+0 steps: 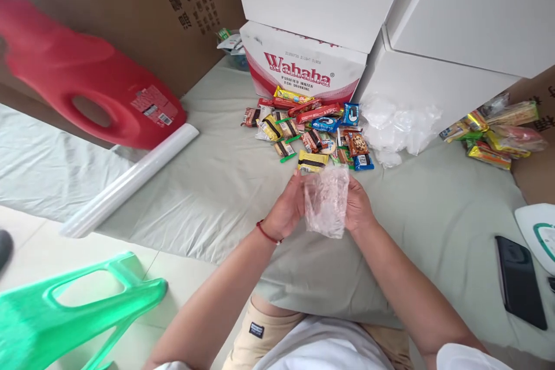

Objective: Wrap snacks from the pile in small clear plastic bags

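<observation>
Nearest, bottom L: green plastic stool [39, 324] on the floor. Bottom R, black phone [520, 282] lies flat on the bed sheet [208, 196], just beside a white thing w/ a green ring, cut off by the frame edge. Mid, in front of the body: L hand [287, 207] & R hand [359, 206] are apart, each pinching one side of a clear plastic bag [326, 208], held up b/w them; fingertips partly hidden. Just past it, a yellow snack pack [313, 161] at the near edge of a mixed pile, w/ crumpled clear plastic [401, 127] to its R. Off L, a plastic roll [134, 176] lies by a tilted red jug [99, 81]. Behind the pile, a Wahaha water box [303, 69].
</observation>
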A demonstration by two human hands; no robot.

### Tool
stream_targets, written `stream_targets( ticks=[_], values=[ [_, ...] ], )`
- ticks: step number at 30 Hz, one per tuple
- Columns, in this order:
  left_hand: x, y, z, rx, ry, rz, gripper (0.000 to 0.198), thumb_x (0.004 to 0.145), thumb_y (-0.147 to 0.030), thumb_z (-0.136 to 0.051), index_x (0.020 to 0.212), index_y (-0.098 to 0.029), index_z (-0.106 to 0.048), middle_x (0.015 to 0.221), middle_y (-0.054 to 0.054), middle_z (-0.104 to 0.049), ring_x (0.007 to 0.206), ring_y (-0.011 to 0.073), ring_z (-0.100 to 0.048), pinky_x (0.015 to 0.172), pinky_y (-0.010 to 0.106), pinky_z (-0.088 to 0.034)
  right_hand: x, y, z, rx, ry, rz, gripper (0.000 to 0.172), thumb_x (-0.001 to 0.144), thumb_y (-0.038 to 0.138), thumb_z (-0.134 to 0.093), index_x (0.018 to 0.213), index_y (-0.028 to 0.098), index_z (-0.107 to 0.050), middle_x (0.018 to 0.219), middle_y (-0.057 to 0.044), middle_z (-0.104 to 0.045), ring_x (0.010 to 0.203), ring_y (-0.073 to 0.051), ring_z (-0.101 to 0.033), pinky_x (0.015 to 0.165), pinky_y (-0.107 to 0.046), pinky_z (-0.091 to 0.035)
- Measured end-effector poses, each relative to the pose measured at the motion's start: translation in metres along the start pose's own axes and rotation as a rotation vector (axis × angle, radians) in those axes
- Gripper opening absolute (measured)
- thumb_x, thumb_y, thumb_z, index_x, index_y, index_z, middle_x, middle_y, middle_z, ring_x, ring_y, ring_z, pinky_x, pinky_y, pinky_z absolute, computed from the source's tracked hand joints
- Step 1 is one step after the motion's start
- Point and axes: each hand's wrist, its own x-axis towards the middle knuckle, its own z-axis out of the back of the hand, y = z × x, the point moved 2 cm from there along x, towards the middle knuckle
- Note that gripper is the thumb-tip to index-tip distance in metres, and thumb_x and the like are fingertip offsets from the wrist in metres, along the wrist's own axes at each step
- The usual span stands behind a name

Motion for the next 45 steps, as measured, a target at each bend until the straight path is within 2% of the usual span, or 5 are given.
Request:
stream_targets(
  ticks=[5, 11, 22, 30, 45],
  values=[
    [0.022, 0.012, -0.003, 0.201, -0.153, -0.170, 0.062, 0.077, -0.067, -0.075, 0.115, -0.021, -0.059, 0.122, 0.011, -0.063, 0.112, 0.0246, -0.063, 0.077, 0.031, -0.057, 0.009, -0.001, 0.029, -0.090, -0.131, 0.165, 0.032, 0.061, 0.037, -0.087, 0.087, 0.025, -0.072, 0.080, 0.001, -0.074, 0.073, -0.021, -0.069, 0.069, -0.034, -0.055],
    [0.003, 0.018, -0.007, 0.669, -0.441, -0.684, 0.055, 0.092, -0.068, -0.055, 0.116, -0.018, -0.055, 0.116, 0.013, -0.057, 0.108, 0.0234, -0.058, 0.082, 0.033, -0.052, 0.011, -0.013, 0.047, -0.302, -0.214, 0.319, 0.025, 0.077, 0.043, -0.079, 0.093, 0.025, -0.073, 0.084, 0.000, -0.072, 0.080, -0.019, -0.065, 0.078, -0.032, -0.053],
    [0.007, 0.030, -0.009, 0.755, -0.416, -0.594, 0.028, 0.098, -0.046, -0.055, 0.089, -0.020, -0.061, 0.063, -0.005, -0.051, 0.054, 0.0103, -0.041, 0.056, 0.025, -0.032, -0.015, 0.000, 0.025, -0.300, -0.148, 0.321, 0.066, 0.088, 0.077, -0.052, 0.134, 0.031, -0.057, 0.143, -0.009, -0.059, 0.115, -0.024, -0.066, 0.084, -0.034, -0.057],
    [0.022, 0.024, 0.008, 0.482, -0.441, -0.549, 0.031, 0.097, -0.051, -0.056, 0.087, -0.022, -0.054, 0.061, -0.007, -0.040, 0.053, 0.0099, -0.035, 0.053, 0.023, -0.030, -0.025, 0.013, 0.052, -0.355, -0.413, 0.268, 0.033, 0.075, 0.047, -0.082, 0.089, 0.021, -0.068, 0.072, 0.002, -0.063, 0.059, -0.011, -0.052, 0.049, -0.023, -0.042],
    [0.035, 0.022, 0.005, 0.138, -0.216, -0.295, 0.040, 0.086, -0.056, -0.067, 0.084, -0.024, -0.044, 0.054, -0.011, -0.037, 0.041, 0.0068, -0.028, 0.039, 0.020, -0.020, -0.019, 0.012, 0.105, -0.967, -0.415, 0.212, 0.060, 0.076, 0.051, -0.076, 0.126, 0.021, -0.064, 0.113, -0.008, -0.070, 0.063, -0.012, -0.053, 0.062, -0.028, -0.047]
  ],
)
